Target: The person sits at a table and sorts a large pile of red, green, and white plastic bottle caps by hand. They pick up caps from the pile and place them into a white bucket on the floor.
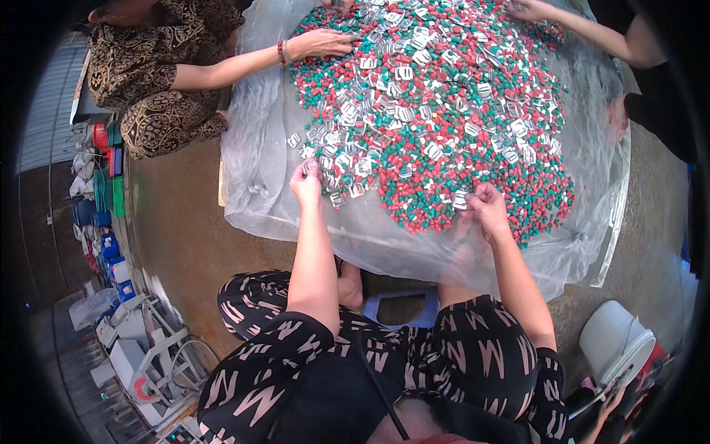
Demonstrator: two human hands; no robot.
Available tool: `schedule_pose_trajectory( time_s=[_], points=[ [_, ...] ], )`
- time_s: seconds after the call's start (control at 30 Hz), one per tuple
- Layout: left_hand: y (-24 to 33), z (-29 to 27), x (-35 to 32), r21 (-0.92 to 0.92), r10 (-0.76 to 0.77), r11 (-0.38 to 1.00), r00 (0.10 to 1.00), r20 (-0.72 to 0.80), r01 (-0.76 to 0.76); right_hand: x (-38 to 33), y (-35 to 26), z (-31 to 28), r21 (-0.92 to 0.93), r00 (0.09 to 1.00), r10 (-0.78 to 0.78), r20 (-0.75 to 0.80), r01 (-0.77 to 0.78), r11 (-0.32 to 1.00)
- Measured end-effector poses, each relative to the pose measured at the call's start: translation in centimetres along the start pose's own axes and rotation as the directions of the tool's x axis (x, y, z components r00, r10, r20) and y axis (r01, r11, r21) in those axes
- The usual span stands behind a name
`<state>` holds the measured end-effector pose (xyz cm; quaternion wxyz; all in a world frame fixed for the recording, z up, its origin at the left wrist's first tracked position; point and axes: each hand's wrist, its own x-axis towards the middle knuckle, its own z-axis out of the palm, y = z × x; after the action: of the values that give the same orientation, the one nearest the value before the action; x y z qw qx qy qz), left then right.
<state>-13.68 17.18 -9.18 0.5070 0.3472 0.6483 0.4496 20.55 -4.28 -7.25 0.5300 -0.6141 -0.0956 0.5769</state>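
A broad heap of small red, green and white cone-shaped pellets (421, 211) covers the sheeted table, with many flat silver metal buckles (403, 73) mixed through it. My right hand (488, 211) pinches one metal buckle (460, 200) at the heap's near edge. At the near left edge, my left hand (306, 183) is closed, its fingertips round a small silvery piece that looks like another buckle, mostly hidden by the fingers. Close beside that hand lie several loose buckles (344, 160).
Translucent sheeting (251, 170) drapes over the table's edges. A co-worker's hand (322, 44) reaches in from the far left, and another co-worker's hand (529, 9) from the far right. A white bucket (614, 340) stands at the right. Grey machinery (144, 359) is at the lower left.
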Motion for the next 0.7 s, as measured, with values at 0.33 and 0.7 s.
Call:
schedule_pose_trajectory(
  time_s=[0.33, 0.7],
  points=[
    [-0.2, 13.0, -1.9, 0.147, 0.29, 0.928, 0.914, 0.285, -0.341, -0.3, -3.4, -1.3, 0.363, 0.99, 0.096, -0.107, -0.051, 0.93],
    [4.4, 17.8, -10.0, 0.029, 0.287, 0.835, 0.48, 0.829, -0.549, -0.1, -4.0, -2.3, 0.346, 0.967, 0.116, -0.226, -0.032, 0.938]
  ],
)
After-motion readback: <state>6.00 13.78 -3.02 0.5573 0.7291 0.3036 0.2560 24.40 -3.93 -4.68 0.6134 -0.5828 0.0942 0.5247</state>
